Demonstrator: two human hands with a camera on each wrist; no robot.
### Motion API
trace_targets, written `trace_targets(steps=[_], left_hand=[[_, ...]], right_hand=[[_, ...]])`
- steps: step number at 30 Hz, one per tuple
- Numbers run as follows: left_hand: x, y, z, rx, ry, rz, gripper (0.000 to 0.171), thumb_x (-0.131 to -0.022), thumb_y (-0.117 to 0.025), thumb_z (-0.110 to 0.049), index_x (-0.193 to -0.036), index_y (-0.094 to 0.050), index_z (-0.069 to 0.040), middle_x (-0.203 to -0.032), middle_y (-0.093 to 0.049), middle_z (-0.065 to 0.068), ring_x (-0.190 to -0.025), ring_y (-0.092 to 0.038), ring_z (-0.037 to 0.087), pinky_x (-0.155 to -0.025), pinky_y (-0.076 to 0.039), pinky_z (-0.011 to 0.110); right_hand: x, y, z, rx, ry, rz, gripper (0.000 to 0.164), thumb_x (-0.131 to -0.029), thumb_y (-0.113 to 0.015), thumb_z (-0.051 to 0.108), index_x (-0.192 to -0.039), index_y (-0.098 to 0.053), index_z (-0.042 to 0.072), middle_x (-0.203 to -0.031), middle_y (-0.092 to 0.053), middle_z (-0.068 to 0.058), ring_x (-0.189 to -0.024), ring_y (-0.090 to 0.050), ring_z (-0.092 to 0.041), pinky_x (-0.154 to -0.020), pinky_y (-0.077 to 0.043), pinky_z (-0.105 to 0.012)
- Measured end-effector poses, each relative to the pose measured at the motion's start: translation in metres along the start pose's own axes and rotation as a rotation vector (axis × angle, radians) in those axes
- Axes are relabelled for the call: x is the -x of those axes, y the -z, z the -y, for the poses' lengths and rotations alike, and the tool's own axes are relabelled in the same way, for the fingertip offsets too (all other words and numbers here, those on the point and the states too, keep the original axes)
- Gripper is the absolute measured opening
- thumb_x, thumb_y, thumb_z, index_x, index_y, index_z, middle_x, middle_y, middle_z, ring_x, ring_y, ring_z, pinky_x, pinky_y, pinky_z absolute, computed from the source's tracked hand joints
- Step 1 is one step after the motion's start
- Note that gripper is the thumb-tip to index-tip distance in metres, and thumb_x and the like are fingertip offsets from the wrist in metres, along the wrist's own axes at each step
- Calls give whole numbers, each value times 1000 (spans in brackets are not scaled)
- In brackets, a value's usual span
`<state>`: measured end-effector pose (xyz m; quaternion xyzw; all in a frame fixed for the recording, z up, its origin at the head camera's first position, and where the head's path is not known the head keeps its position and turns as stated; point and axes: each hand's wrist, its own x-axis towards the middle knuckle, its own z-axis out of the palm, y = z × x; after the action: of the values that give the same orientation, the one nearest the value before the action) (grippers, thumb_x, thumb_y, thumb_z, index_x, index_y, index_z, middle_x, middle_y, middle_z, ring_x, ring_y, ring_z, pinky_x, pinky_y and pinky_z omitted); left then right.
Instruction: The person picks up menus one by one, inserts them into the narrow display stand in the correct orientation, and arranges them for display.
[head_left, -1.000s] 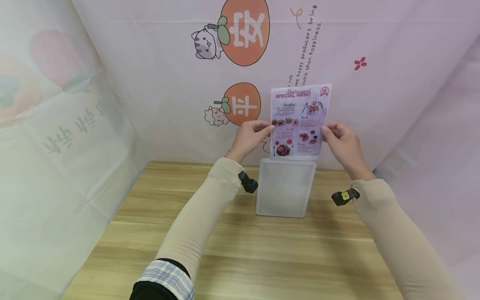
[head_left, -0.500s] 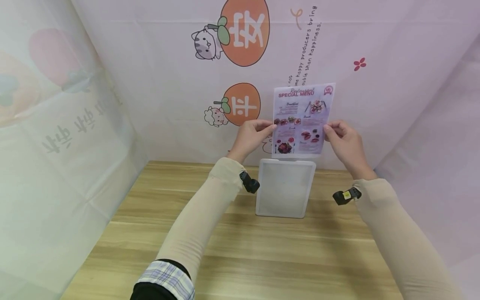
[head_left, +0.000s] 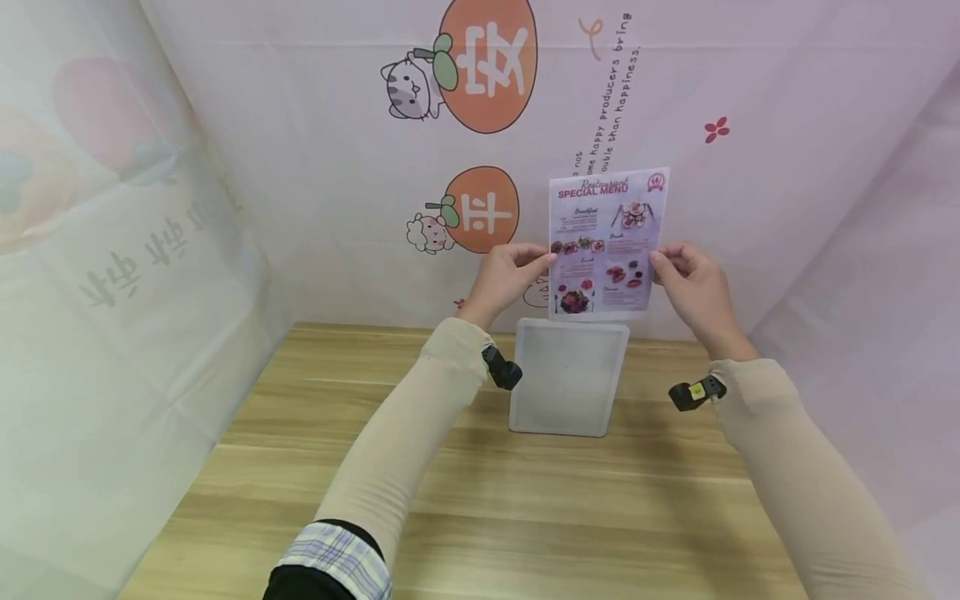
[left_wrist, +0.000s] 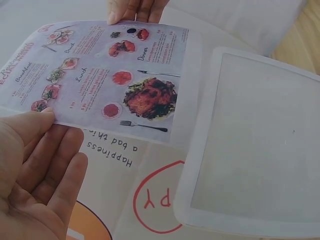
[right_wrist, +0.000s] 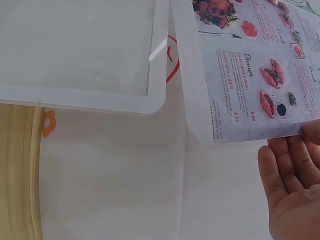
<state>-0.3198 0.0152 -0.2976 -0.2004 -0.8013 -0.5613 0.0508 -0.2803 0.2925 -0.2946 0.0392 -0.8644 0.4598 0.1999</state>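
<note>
A printed menu sheet (head_left: 607,242) headed "Special Menu" is held upright by both hands, face toward me. My left hand (head_left: 506,279) pinches its left edge between thumb and fingers. On the opposite edge, my right hand (head_left: 696,292) pinches the paper the same way. Just below the sheet stands a white-rimmed frame (head_left: 567,379) with a translucent, blank panel, propped upright on the table. In the left wrist view the menu's white bottom margin (left_wrist: 187,100) lies close to the frame's top rim (left_wrist: 202,125). The right wrist view shows a narrow gap between them.
The wood-grain table (head_left: 450,500) spreads in front of the frame. Behind it hangs a pale pink printed cloth (head_left: 337,167) with orange cartoon fruit, close behind the menu. Cloth walls (head_left: 135,275) flank the table on both sides.
The menu and both hands have shifted slightly to the right. The sheet rose a little, then came down again toward the frame's top. The frame has not moved.
</note>
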Motion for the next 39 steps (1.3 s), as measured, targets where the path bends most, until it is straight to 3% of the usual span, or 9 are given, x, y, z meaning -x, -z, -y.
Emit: trace_targets(steps=[7,16,27,34,39], left_hand=[[0,-1,-2,7,8,0,30,-97,-68,-38,-116,-74,-16,-105,-72,-8,-99,-67,9,-85,-53,26],[-1,-6,-3,2,20,4,30,-96,-69,-39,-115,-75,-18,-105,-72,-9,-96,-66,5,-88,-53,28],[1,-4,-1,-3,24,-16,28,-96,-69,-39,-115,-76,-19,-105,-72,-10,-98,-65,5,-87,-53,28],[-1,-3,0,23,21,-1,28,-95,-70,-39,-114,-76,-19,-103,-72,-10,-95,-66,5,-84,-54,26],[-1,-1,-1,39,0,5,27,-96,-70,-37,-114,-76,-17,-101,-73,-8,-98,-69,14,-82,-54,25]], right_hand=[[0,3,2,-13,-3,2,44,-102,-53,44,-119,-60,5,-117,-68,-12,-95,-64,-6,-90,-52,-27],[-1,5,-1,3,15,-11,43,-103,-53,42,-119,-60,2,-115,-67,-14,-93,-64,-6,-85,-51,-19],[-1,2,1,0,-1,18,44,-103,-52,43,-121,-60,3,-121,-66,-17,-98,-64,-9,-94,-52,-32],[-4,3,1,7,16,6,44,-103,-52,43,-120,-60,3,-119,-66,-16,-95,-63,-8,-89,-52,-27],[-5,2,2,0,15,5,42,-103,-53,42,-120,-61,4,-116,-68,-13,-93,-64,-6,-86,-52,-23]])
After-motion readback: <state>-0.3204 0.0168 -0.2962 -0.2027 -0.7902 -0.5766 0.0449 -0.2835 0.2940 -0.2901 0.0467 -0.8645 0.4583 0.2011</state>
